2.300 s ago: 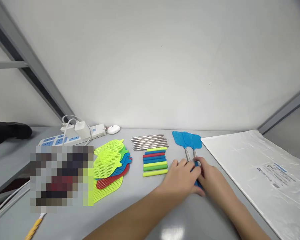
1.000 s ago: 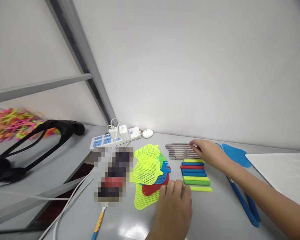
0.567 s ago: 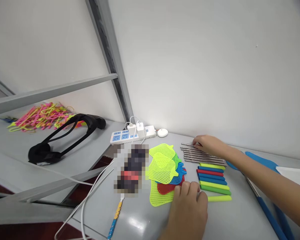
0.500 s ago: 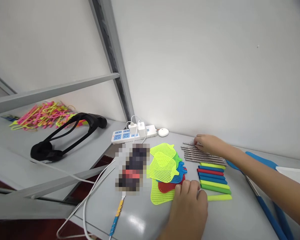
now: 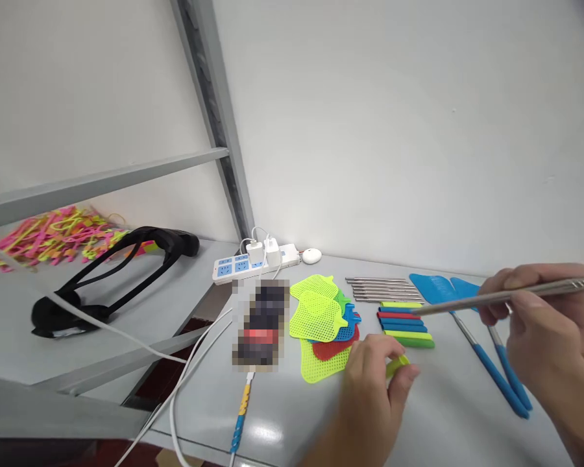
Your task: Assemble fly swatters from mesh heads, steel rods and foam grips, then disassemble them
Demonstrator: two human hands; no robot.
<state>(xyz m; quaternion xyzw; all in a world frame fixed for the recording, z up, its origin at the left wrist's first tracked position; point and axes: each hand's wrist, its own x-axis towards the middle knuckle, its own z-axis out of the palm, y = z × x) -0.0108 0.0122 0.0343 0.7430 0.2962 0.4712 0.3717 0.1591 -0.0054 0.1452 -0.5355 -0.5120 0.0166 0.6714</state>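
My right hand (image 5: pixel 549 331) is closed around a silver metal rod (image 5: pixel 472 303), raised above the table and pointing left. Between the thumb and fingers of my left hand (image 5: pixel 370 389) sits a short yellow-green grip tube (image 5: pixel 395 366), its open end turned up to the right. Just behind that hand lies a pile of mesh fly swatter heads (image 5: pixel 316 318) in yellow-green, blue, red and green. Several grip tubes (image 5: pixel 403 326) are in a row beyond the left hand. A row of metal rods (image 5: pixel 382 290) lies behind them.
Blue fly swatters with handles (image 5: pixel 496 376) lie at the right. A blurred-out phone (image 5: pixel 263 324) with a cable is left of the mesh heads. A power strip (image 5: pixel 231 267) with chargers stands near the wall. Black headgear (image 5: pixel 117 279) and colourful cords (image 5: pixel 63 233) are at far left.
My right hand has lifted one rod from the row and brought it right and nearer to me. My left hand has picked up the nearest yellow-green tube from the table.
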